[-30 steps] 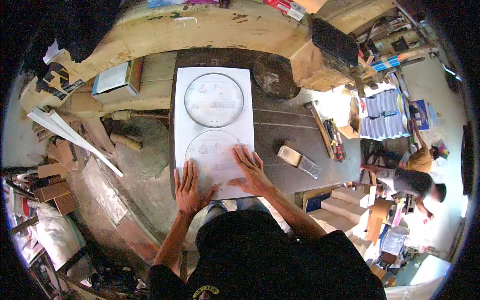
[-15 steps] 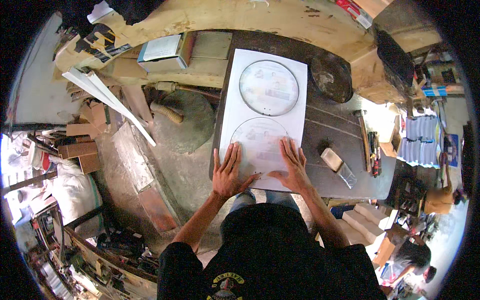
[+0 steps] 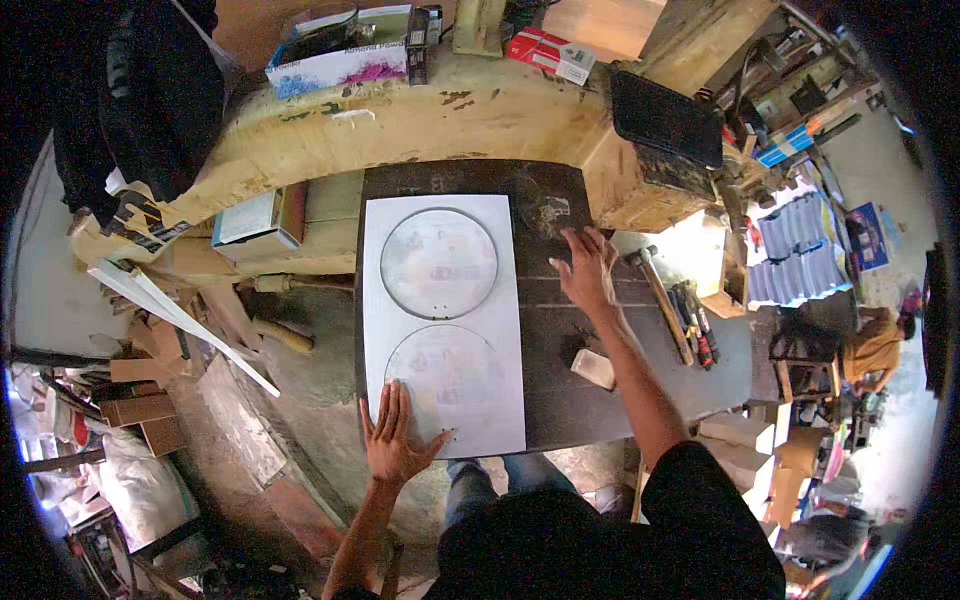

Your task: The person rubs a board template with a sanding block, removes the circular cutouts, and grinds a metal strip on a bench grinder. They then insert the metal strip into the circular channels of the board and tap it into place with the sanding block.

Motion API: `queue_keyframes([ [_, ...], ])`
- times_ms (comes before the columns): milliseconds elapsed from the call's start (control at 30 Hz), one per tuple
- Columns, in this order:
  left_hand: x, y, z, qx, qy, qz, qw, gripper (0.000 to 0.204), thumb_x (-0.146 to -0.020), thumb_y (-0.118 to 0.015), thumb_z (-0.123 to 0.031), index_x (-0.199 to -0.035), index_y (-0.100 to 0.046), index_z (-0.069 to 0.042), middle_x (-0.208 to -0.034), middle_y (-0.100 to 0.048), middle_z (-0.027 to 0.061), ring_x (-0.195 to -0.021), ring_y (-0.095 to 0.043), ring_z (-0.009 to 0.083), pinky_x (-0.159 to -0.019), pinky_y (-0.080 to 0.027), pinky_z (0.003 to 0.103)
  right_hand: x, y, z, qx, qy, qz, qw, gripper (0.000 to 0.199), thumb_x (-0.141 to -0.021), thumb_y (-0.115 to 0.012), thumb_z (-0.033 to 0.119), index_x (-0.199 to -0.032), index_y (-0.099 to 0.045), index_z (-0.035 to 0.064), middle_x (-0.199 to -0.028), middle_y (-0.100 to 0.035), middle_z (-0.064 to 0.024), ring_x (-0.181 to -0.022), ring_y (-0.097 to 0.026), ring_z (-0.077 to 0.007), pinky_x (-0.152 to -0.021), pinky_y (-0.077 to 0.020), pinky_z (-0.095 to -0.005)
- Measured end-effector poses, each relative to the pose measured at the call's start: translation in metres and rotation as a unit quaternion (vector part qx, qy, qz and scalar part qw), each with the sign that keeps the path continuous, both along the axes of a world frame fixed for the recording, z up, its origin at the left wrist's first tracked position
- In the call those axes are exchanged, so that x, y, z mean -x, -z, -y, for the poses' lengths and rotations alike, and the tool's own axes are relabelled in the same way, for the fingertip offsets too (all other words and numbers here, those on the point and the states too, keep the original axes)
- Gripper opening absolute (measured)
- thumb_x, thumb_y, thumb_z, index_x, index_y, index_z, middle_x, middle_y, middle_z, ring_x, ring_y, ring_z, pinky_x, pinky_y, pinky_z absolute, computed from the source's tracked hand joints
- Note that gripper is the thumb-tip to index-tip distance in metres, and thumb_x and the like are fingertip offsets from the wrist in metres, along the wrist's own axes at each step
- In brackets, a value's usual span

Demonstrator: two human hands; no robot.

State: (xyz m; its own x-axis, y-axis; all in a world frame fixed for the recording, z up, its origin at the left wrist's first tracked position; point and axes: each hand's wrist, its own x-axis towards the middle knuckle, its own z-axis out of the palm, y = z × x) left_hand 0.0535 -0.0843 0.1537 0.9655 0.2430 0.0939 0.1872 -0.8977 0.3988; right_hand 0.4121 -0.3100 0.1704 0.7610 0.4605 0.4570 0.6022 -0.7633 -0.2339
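Observation:
A long white sheet (image 3: 505, 300) lies on a dark board. It bears two thin round outlines: a bolder far ring (image 3: 440, 312) and a fainter near ring (image 3: 440, 327), with faint printing inside them. My left hand (image 3: 398, 445) rests flat on the sheet at the near ring's left edge, fingers out and thumb spread, holding nothing. My right hand (image 3: 588, 275) is off the sheet, over the board's right side, fingers apart and nothing in them. Just beyond its fingertips is a dark round shape (image 3: 545, 212) with a pale mark. Whether it is a separate disc, I cannot tell.
A pale block (image 3: 593, 368) sits right of the sheet, beside my right forearm. Further right lie a hammer (image 3: 665, 305) and several red-and-black handled tools (image 3: 697, 325). A worn yellowish beam (image 3: 400, 140) crosses the far side. A phone-like black slab (image 3: 667, 118) rests on it.
My right hand has lifted off the sheet and reached far right across the board. My left hand stays on the sheet by the near ring. The whole view has shifted.

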Motion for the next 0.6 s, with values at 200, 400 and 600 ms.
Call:
queue_keyframes([
  [200, -0.004, 0.004, 0.001, -0.008, -0.009, -0.008, 1.0, 0.097, -0.077, -0.074, -0.053, -0.149, -0.033, -0.002, -0.154, -0.034, 0.0162, -0.145, -0.029, 0.0307, -0.116, -0.011, 0.062, -0.055, 0.034, 0.016, 0.032, -0.095, -0.141, 0.985, 0.011, -0.081, -0.071, 0.007, -0.089, -0.065, 0.005, -0.092, -0.063, -0.01, -0.095, -0.056, -0.0293, -0.097, -0.03, -0.0501],
  [400, 0.015, -0.023, 0.012, 0.013, -0.113, 0.084, 0.99, 0.066, -0.083, -0.072, -0.031, -0.137, -0.049, 0.0, -0.137, -0.053, 0.0166, -0.133, -0.046, 0.0316, -0.116, -0.018, 0.06, 0.052, -0.029, 0.044, 0.073, -0.237, -0.06, 0.967, 0.02, -0.077, -0.065, 0.0, -0.092, -0.066, 0.013, -0.091, -0.058, -0.0046, -0.102, -0.056, -0.0261, -0.099, -0.0292, -0.0488],
  [600, 0.017, -0.123, 0.064, -0.023, -0.227, 0.253, 0.94, 0.023, -0.086, -0.066, -0.017, -0.103, -0.07, -0.001, -0.098, -0.072, 0.0116, -0.095, -0.067, 0.0289, -0.102, -0.039, 0.051, 0.101, -0.015, 0.045, 0.084, -0.499, 0.031, 0.862, 0.016, -0.077, -0.06, 0.016, -0.093, -0.061, 0.0154, -0.09, -0.056, -0.0012, -0.111, -0.053, -0.0194, -0.102, -0.0308, -0.048],
])
